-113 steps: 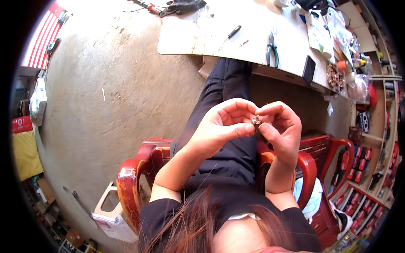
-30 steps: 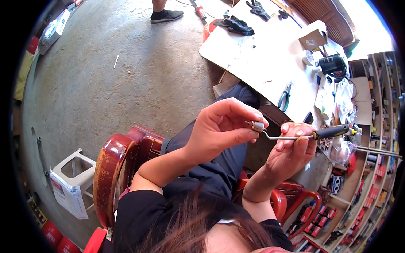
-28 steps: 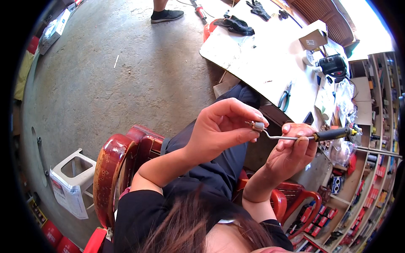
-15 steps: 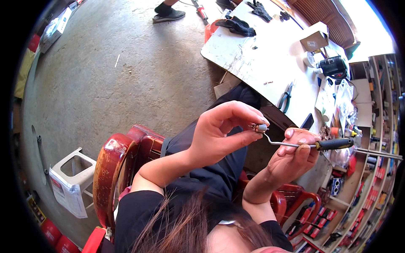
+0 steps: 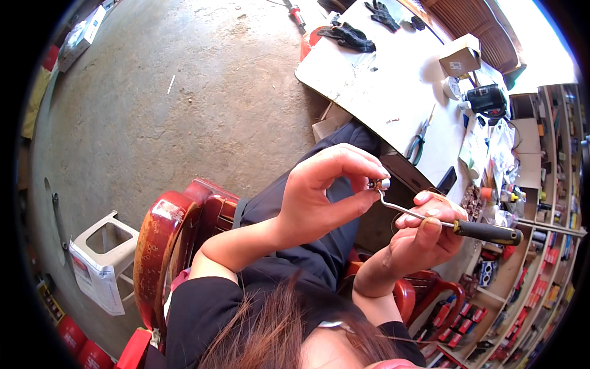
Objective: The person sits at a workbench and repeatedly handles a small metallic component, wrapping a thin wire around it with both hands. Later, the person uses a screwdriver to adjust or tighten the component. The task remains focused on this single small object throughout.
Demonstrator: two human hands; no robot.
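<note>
Between the thumb and fingertips of my left hand (image 5: 322,195) sits a small metal cylindrical part (image 5: 383,184) with a coppery end. My left hand is closed in a pinch on it. My right hand (image 5: 433,229) is closed round the shaft of a hook pick, whose dark handle (image 5: 490,232) with a yellowish collar points out to the right. The bent tip of the pick reaches the underside of the small part; whether it goes inside cannot be made out. Both hands are held above my lap, near the table edge.
On the white table (image 5: 362,86) lie pliers (image 5: 419,142), dark gloves (image 5: 353,38), a phone (image 5: 447,179), a cardboard box (image 5: 461,56) and a black kettle-like vessel (image 5: 487,99). Stocked shelves (image 5: 528,283) curve along the right. A beige stool (image 5: 106,243) stands left of my red chair (image 5: 161,243).
The pick has tilted, its handle dropping lower and slightly right. The small part has turned a little in my left fingers. Another person's foot at the top has left the view.
</note>
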